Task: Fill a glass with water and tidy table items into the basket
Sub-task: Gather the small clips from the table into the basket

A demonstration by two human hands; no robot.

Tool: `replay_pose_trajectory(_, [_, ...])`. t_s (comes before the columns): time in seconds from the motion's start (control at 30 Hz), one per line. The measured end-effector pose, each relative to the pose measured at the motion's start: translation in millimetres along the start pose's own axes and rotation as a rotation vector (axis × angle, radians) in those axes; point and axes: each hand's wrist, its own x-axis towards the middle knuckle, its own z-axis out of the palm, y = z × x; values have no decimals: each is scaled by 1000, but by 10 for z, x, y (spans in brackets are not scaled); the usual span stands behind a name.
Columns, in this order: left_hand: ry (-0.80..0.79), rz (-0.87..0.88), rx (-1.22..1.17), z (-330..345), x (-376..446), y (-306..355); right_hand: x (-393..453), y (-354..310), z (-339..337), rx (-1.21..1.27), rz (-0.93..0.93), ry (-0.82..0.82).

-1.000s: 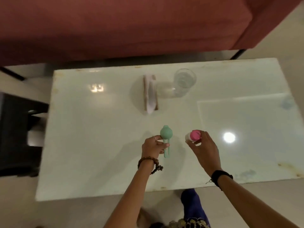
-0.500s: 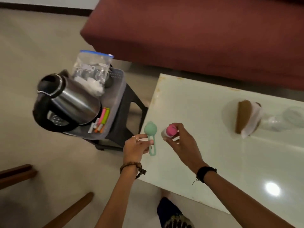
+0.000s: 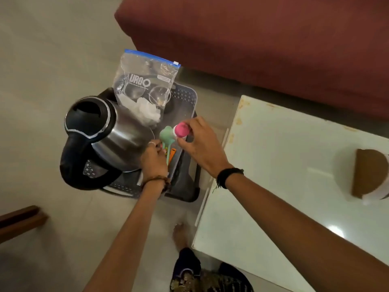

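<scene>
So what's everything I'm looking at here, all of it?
basket: one, dark grey, on a black stool beside the table
kettle: one, steel and black, in the basket
zip bag: one, clear with blue seal, standing in the basket
green tool: one, mint, over the basket
pink-capped bottle: one, over the basket
table: one, white, right
napkin holder: one, brown, on the table
sofa: one, dark red, top
left hand: holds the green tool
right hand: holds the bottle
</scene>
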Motion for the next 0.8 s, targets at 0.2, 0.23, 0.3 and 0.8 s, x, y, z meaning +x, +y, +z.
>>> replay_pose_trajectory(0.2, [-94,39,76,367,486,100,616,155,142,-392,83,68])
replay_pose_trajectory(0.23, [-104,27,68,422,583,115,713,182,161,-436,101,55])
replay_pose_trajectory(0.3, [-108,16,111,516,755,126,882,222,183,-518,116,34])
replay_pose_trajectory(0.8, [-185,168,213,448,767,18,1081,199,331,-756,98,52])
